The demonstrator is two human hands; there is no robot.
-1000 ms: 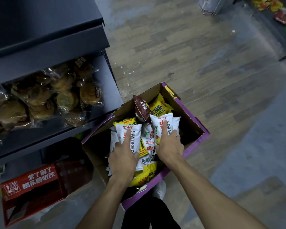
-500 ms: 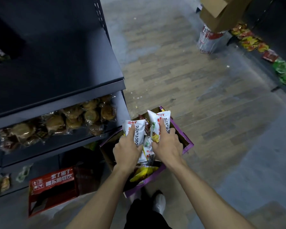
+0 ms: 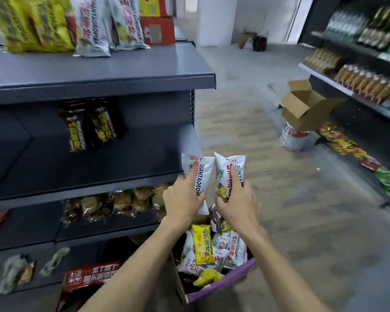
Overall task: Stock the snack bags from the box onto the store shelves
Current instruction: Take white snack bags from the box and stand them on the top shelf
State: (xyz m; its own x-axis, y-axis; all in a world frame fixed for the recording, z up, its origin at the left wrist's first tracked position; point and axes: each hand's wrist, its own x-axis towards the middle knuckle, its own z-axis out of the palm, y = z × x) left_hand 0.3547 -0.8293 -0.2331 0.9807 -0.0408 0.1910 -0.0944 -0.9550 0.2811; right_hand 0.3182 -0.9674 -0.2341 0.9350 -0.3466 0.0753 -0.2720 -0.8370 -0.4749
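1. You are in the carry step. Two white snack bags are out of the box and held up in the air, and neither is on a shelf yet.
2. Your left hand [image 3: 182,200] grips the left white bag [image 3: 199,174] by its lower half, with the forefinger laid straight up the bag's face.
3. Your right hand [image 3: 236,204] grips the right white bag [image 3: 230,171] the same way, fingers curled round the lower part and forefinger pointing up.
4. The two hands are just beside each other but apart, and the bags' upper corners nearly meet above them.
5. The box [image 3: 223,287] sits below the hands and toward you, with many loose bags [image 3: 203,247] inside, both yellow and white.
6. To the left of the hands, at about their level, is the middle shelf [image 3: 88,170], which holds a few dark bags [image 3: 92,127] at the back.
7. Above and left of the hands, the top shelf [image 3: 99,72] carries white packs [image 3: 91,28] with similar print — probably where these two belong.
8. The next move is probably a lift up and left, clearing the shelf lip — then stand each bag upright. They look soft and puffy, and held this low their tops may flop.
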